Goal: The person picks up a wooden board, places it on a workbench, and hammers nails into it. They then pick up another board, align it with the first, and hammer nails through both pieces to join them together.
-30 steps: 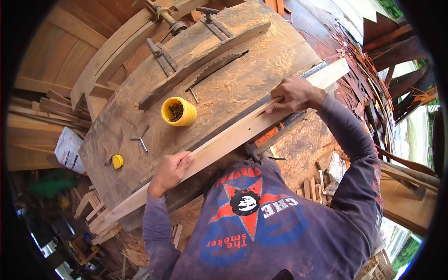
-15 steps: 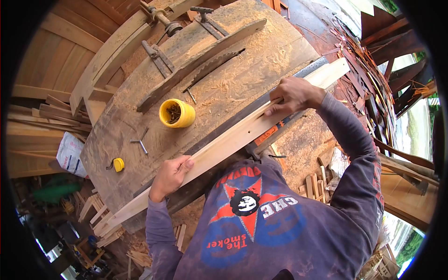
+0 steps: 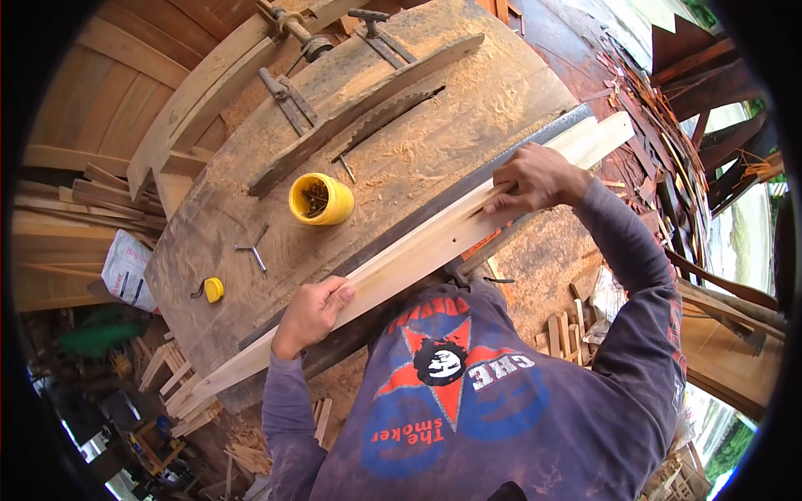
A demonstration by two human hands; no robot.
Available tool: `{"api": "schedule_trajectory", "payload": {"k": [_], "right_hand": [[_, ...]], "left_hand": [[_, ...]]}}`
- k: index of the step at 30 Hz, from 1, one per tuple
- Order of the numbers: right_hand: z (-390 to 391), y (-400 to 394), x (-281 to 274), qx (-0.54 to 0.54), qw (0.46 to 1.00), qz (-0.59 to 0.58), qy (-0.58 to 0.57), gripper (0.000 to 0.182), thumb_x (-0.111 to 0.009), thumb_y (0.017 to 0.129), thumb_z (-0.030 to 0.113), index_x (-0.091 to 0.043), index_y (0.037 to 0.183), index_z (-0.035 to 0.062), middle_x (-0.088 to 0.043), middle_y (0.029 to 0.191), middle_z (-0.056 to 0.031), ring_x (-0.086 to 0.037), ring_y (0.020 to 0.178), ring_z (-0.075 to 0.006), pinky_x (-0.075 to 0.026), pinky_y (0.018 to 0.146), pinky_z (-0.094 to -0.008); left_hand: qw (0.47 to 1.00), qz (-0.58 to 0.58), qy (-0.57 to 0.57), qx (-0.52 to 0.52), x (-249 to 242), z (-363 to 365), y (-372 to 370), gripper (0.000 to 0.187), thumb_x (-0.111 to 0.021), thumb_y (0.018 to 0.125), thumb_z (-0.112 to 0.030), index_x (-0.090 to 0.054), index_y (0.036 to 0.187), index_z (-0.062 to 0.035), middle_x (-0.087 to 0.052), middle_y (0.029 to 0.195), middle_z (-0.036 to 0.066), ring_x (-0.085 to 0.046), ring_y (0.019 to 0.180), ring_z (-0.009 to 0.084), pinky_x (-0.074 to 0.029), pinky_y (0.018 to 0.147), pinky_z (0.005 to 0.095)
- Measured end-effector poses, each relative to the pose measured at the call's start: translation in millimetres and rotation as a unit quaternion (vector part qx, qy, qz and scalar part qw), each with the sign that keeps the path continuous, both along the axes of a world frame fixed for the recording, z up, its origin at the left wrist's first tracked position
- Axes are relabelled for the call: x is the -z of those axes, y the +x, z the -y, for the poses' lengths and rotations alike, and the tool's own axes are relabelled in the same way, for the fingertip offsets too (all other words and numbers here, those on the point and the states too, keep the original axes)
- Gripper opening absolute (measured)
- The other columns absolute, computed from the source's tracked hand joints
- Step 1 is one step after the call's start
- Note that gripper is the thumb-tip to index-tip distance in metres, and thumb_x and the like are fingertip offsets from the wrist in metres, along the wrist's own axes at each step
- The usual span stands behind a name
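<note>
A long pale wooden board [image 3: 418, 259] lies slantwise along the near edge of the worktable [image 3: 225, 209]. My left hand [image 3: 313, 316] is closed round its lower left part, thumb on top. Further up the board, my right hand [image 3: 535, 178] grips it with curled fingers. Beyond the board, a dark straight strip [image 3: 393, 219] runs nearly alongside it. A toothed saw blade [image 3: 380, 123] pokes up through the tabletop, beside a wooden fence [image 3: 359, 113].
On the table are a yellow container [image 3: 334, 203] of nails or screws, a yellow cap [image 3: 214, 290], a metal T-shaped tool [image 3: 253, 253] and clamps [image 3: 288, 102]. Wood scraps [image 3: 564, 336] lie on the floor. A white bag [image 3: 129, 271] sits left of the table.
Both hands and the board have shifted slightly to the right. The board now covers more of the orange-marked object under it.
</note>
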State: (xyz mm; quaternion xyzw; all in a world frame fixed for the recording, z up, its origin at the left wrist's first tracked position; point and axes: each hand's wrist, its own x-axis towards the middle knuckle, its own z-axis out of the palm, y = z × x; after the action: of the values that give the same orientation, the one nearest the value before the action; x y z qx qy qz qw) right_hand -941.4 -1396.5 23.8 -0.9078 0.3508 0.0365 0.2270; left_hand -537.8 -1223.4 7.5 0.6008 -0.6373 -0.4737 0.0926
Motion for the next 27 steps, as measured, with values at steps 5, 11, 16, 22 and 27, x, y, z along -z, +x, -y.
{"api": "schedule_trajectory", "payload": {"k": [5, 11, 16, 22, 27], "right_hand": [[-3.8, -1.8, 2.0, -0.003, 1.0, -0.013, -0.007, 0.061, -0.071, 0.082, 0.065, -0.065, 0.066, 0.0063, -0.057, 0.056, -0.0142, -0.061, 0.055, -0.0368, -0.043, 0.05, -0.0454], [-1.6, -1.3, 1.0, 0.004, 1.0, 0.017, 0.002, 0.063, -0.072, 0.081, 0.065, -0.063, 0.065, 0.0051, -0.056, 0.055, -0.0147, -0.061, 0.056, -0.0375, -0.042, 0.051, -0.046], [1.2, -0.5, 2.0, 0.005, 1.0, -0.001, 0.028, 0.063, -0.071, 0.082, 0.065, -0.063, 0.064, 0.0048, -0.053, 0.053, -0.0145, -0.059, 0.054, -0.0369, -0.041, 0.05, -0.0459], [2.5, -0.9, 3.2, 0.008, 1.0, -0.017, 0.021, 0.066, -0.069, 0.083, 0.067, -0.061, 0.061, 0.0052, -0.05, 0.051, -0.0125, -0.055, 0.049, -0.0333, -0.038, 0.048, -0.0439], [3.6, -1.1, 4.7, 0.013, 0.999, -0.017, 0.029, 0.066, -0.069, 0.083, 0.068, -0.061, 0.061, 0.0061, -0.05, 0.049, -0.0109, -0.054, 0.046, -0.0302, -0.037, 0.047, -0.0432]], "left_hand": [[1.0, 0.008, -0.003, -0.004, -3.5, -4.0, -1.8, 0.034, -0.061, 0.1, -0.034, -0.068, 0.106, -0.0013, -0.063, 0.076, 0.019, -0.063, 0.068, 0.0207, -0.049, 0.065, 0.0348], [1.0, 0.018, -0.017, 0.001, -1.3, -2.0, -2.2, 0.035, -0.06, 0.1, -0.035, -0.068, 0.106, -0.0013, -0.064, 0.079, 0.021, -0.067, 0.071, 0.0272, -0.049, 0.066, 0.0359], [1.0, 0.026, 0.0, 0.004, 0.1, -0.4, 0.0, 0.037, -0.059, 0.101, -0.036, -0.068, 0.107, -0.0009, -0.064, 0.079, 0.02, -0.066, 0.071, 0.0243, -0.049, 0.068, 0.0355], [1.0, -0.01, -0.01, -0.002, 2.1, 0.7, -0.5, 0.036, -0.06, 0.1, -0.038, -0.068, 0.102, -0.0025, -0.057, 0.073, 0.023, -0.057, 0.061, 0.0335, -0.044, 0.059, 0.0392], [1.0, 0.012, 0.029, 0.001, -4.5, 4.4, -1.5, 0.042, -0.057, 0.102, -0.04, -0.068, 0.107, 0.0003, -0.063, 0.077, 0.015, -0.06, 0.072, 0.0167, -0.049, 0.07, 0.0344]]}}
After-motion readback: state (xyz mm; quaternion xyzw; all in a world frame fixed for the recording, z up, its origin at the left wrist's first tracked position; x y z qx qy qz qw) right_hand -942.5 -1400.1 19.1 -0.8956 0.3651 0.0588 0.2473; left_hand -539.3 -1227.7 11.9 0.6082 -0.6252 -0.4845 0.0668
